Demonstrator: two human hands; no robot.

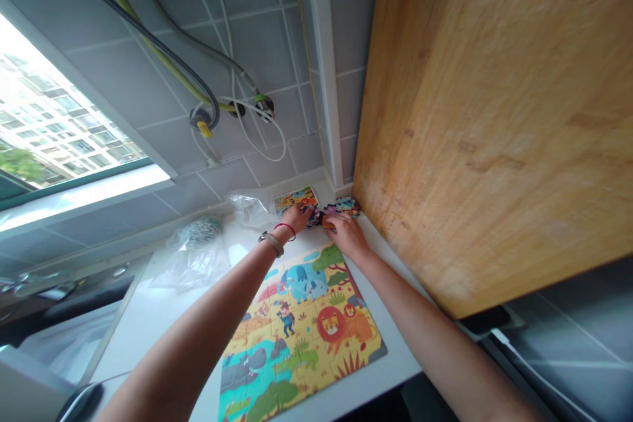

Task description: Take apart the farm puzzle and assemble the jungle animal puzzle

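My left hand (297, 217), with a watch and a red band at its wrist, has its fingers closed at a heap of small puzzle pieces (349, 206) at the back of the counter. Beside it my right hand (347, 233) pinches a puzzle piece with an orange-brown face (327, 225). Fingers and blur partly hide the pieces between the hands. Nearer to me, between my forearms, lies an assembled jigsaw puzzle (301, 323) with elephants, lions and a hippo. A small picture card (295, 198) lies flat just behind my left hand.
Clear plastic bags (252, 206) lie along the back wall, one with a greenish mesh (200, 231) in it. A large wooden board (484, 112) stands upright on the right. To the left are a sink (74, 323) and a window (64, 105). Hoses (182, 72) hang on the tiled wall.
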